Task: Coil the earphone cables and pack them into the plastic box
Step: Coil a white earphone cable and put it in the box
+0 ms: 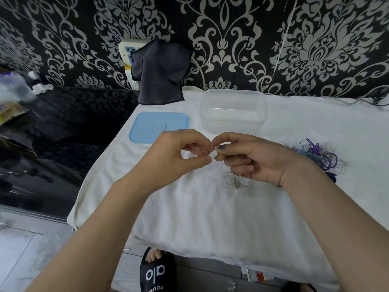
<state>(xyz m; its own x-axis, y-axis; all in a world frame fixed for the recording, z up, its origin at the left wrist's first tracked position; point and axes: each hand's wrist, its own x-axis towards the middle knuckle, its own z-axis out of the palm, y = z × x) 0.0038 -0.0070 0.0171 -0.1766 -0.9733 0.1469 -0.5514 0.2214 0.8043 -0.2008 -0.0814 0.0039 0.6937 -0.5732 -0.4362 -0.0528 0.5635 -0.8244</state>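
My black slipper (156, 270) shows at the bottom edge, half cut off by the frame. Both my forearms reach up to mid-frame above the white towel (200, 218) covering the surface. My left hand (179, 152) and right hand (248, 157) meet fingertip to fingertip, both pinching a small white earphone bundle (214, 153); most of it is hidden between my fingers. Below my right hand a clear coil of cable (233, 182) lies on the towel, hard to make out against the white. At right, a tangle of purple and clear cables (320, 154) lies partly behind my wrist. Farther up sit the blue lid (155, 123) and the clear plastic box (232, 111), open.
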